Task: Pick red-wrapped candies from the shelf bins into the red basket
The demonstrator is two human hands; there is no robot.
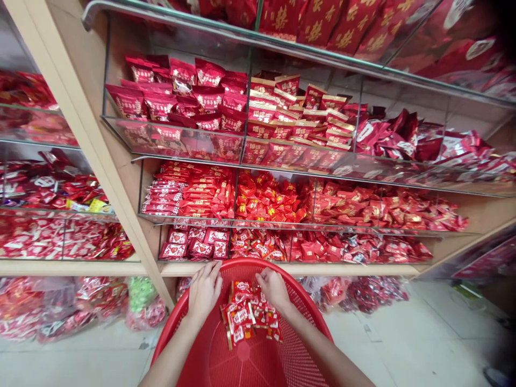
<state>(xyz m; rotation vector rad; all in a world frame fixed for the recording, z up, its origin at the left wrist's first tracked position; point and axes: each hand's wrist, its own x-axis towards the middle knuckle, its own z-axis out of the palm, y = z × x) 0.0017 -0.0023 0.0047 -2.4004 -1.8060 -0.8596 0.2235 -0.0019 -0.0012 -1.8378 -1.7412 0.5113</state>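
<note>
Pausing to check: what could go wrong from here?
The left hand is at the edge of the red basket; uneven pressure might tip it, as the loose packets cover only part of its bottom. Its far edge looks close to the wooden ledge, so a shove could jostle the shelved packets.

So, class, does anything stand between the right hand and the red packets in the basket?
Nothing visible does: the right hand is close by the red packets, which lie inside the open-topped basket. The left hand is off to their left.
</note>
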